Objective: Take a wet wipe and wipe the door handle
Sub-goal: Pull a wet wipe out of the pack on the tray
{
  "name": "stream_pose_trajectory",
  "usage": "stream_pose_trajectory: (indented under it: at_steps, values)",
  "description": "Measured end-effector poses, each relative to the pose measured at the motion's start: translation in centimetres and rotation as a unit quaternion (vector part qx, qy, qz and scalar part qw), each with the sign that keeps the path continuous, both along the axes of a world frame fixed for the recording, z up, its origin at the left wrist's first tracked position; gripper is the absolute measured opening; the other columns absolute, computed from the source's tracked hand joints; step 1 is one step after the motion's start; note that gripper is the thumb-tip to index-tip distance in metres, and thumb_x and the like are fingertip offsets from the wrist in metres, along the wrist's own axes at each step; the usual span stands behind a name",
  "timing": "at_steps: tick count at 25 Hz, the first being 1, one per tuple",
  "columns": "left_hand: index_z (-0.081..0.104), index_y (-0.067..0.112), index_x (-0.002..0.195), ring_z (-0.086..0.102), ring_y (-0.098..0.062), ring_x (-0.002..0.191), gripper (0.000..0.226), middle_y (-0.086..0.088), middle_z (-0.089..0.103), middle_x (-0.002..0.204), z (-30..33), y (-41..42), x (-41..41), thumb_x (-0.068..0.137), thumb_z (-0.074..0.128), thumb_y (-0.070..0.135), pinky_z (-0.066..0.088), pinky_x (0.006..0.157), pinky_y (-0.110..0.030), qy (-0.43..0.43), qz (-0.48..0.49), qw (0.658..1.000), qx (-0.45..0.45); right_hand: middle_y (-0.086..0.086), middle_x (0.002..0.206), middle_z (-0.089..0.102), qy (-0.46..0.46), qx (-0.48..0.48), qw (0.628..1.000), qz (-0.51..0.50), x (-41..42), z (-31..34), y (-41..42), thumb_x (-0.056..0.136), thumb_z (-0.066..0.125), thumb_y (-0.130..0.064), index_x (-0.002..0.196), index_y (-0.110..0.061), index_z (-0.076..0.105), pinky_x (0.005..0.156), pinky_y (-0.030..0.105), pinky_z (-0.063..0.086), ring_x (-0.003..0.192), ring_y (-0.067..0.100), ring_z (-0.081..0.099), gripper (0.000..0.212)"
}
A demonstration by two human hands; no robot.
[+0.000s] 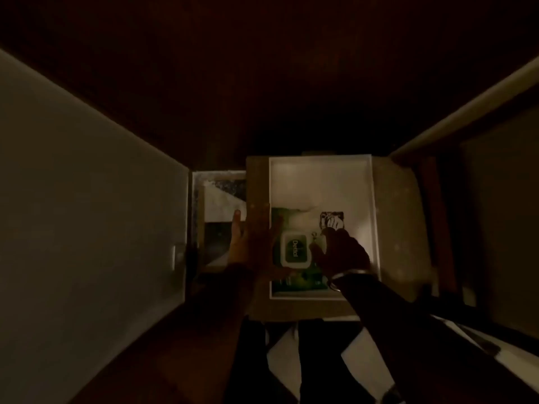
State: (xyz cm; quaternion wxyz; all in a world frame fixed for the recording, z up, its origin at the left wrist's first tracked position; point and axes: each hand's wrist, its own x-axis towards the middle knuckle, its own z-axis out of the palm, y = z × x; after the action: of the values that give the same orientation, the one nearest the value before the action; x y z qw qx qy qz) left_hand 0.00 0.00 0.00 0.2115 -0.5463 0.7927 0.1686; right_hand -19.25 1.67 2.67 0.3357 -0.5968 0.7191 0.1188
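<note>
dim view, left hand point(256, 243) flat beside wipes pack point(294, 252), right hand point(341, 252) curled at lid, white tray point(370, 199)

Wipe pack point(294, 258) edges under both hands, label print blurred in dimness.

One legible text: the brand word "Dettol" in white letters on the green flip lid point(294, 248) of the wet wipe pack point(291, 255), lower centre of the frame. The word runs vertically. No other printing on the pack is legible.
</note>
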Motion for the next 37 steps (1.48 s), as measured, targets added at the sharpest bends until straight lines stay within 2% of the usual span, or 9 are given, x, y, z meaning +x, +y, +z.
stream_pose_trajectory:
  at_steps: [3, 8, 11, 15, 18, 21, 24, 31, 37]
  values:
    - [-0.008, 0.026, 0.151, -0.020, -0.040, 0.141, 0.122, -0.019, -0.015, 0.159, -3.2, 0.5, 0.3, 0.060, 0.039, 0.092, -0.032, 0.100, -0.062, 0.025, -0.033, 0.999, 0.008, 0.012, 0.128, 0.053, -0.086, 0.055, 0.986, -0.135, 2.4, -4.1, 0.2, 0.086, 0.061, -0.057, 0.140, -0.017, 0.041, 0.091, 0.042, 0.053, 0.112, 0.032, 0.058, 0.071]
    - [-0.002, 0.037, 0.151, -0.020, -0.035, 0.139, 0.120, -0.013, -0.016, 0.157, -4.9, 1.2, 0.7, 0.055, 0.044, 0.093, -0.038, 0.097, -0.056, 0.045, 0.011, 0.999, 0.006, 0.014, 0.131, 0.044, -0.025, 0.029, 0.981, -0.188, 5.4, -6.6, 0.1, 0.064, 0.075, -0.067, 0.144, -0.011, 0.027, 0.089, 0.042, 0.053, 0.115, 0.035, 0.053, 0.109]
    - [-0.006, 0.039, 0.150, -0.014, -0.038, 0.143, 0.119, -0.013, -0.017, 0.157, -4.9, 0.8, 0.7, 0.055, 0.041, 0.093, -0.039, 0.096, -0.055, 0.050, 0.020, 0.998, 0.014, 0.012, 0.122, 0.047, -0.012, -0.002, 0.982, -0.188, 6.1, -6.7, 0.4, 0.068, 0.070, -0.064, 0.136, -0.010, 0.034, 0.081, 0.038, 0.050, 0.107, 0.032, 0.055, 0.094]
    - [-0.015, 0.036, 0.148, -0.024, -0.036, 0.140, 0.125, -0.012, -0.023, 0.155, -4.4, 0.8, 0.9, 0.055, 0.044, 0.094, -0.042, 0.093, -0.054, 0.047, 0.001, 0.999, 0.021, 0.011, 0.092, 0.063, -0.181, -0.096, 0.930, -0.305, 2.3, -6.6, 2.7, 0.096, 0.052, -0.027, 0.099, -0.011, 0.058, 0.064, 0.031, 0.050, 0.088, 0.034, 0.065, 0.018]
    - [-0.020, 0.033, 0.147, -0.031, -0.034, 0.137, 0.126, -0.013, -0.027, 0.155, -4.0, 0.7, 0.7, 0.058, 0.048, 0.091, -0.039, 0.093, -0.056, 0.035, 0.002, 0.999, 0.023, 0.028, 0.104, 0.068, -0.211, -0.059, 0.880, -0.421, -1.8, -7.1, 3.8, 0.103, 0.047, -0.021, 0.112, 0.004, 0.065, 0.067, 0.040, 0.059, 0.088, 0.041, 0.068, 0.032]
    - [-0.012, 0.026, 0.150, -0.027, -0.037, 0.139, 0.118, -0.016, -0.023, 0.156, -3.3, 0.8, 0.0, 0.067, 0.042, 0.089, -0.030, 0.099, -0.063, 0.029, -0.028, 0.999, 0.007, 0.030, 0.111, 0.066, -0.237, -0.004, 0.879, -0.414, -3.1, -7.6, 3.5, 0.101, 0.050, -0.022, 0.116, 0.006, 0.063, 0.070, 0.045, 0.060, 0.082, 0.038, 0.066, 0.034]
    - [0.014, 0.029, 0.150, -0.005, -0.037, 0.145, 0.087, -0.014, 0.001, 0.161, -2.3, 0.2, -1.8, 0.081, 0.024, 0.080, -0.017, 0.107, -0.063, 0.053, -0.032, 0.998, -0.023, 0.029, 0.117, 0.064, -0.251, -0.013, 0.877, -0.410, -3.0, -7.3, 3.6, 0.101, 0.051, -0.024, 0.121, 0.005, 0.062, 0.072, 0.046, 0.059, 0.092, 0.044, 0.066, 0.037]
    - [0.067, 0.028, 0.107, 0.003, -0.033, 0.146, 0.024, -0.006, 0.023, 0.158, -2.2, -1.6, -4.6, 0.091, 0.058, 0.042, -0.011, 0.114, -0.053, 0.155, -0.025, 0.988, 0.006, 0.024, 0.101, 0.069, -0.264, -0.078, 0.897, -0.345, -2.6, -5.7, 3.9, 0.100, 0.054, -0.027, 0.105, 0.000, 0.068, 0.079, 0.059, 0.057, 0.091, 0.040, 0.066, 0.031]
    - [0.050, 0.025, 0.134, 0.006, -0.033, 0.145, 0.049, -0.009, 0.018, 0.159, -1.7, -1.2, -3.9, 0.091, 0.056, 0.048, 0.003, 0.117, -0.051, 0.093, -0.033, 0.995, 0.005, 0.028, 0.102, 0.067, -0.283, -0.087, 0.888, -0.351, -1.7, -4.6, 4.2, 0.100, 0.053, -0.023, 0.104, 0.005, 0.067, 0.082, 0.064, 0.053, 0.096, 0.045, 0.063, 0.032]
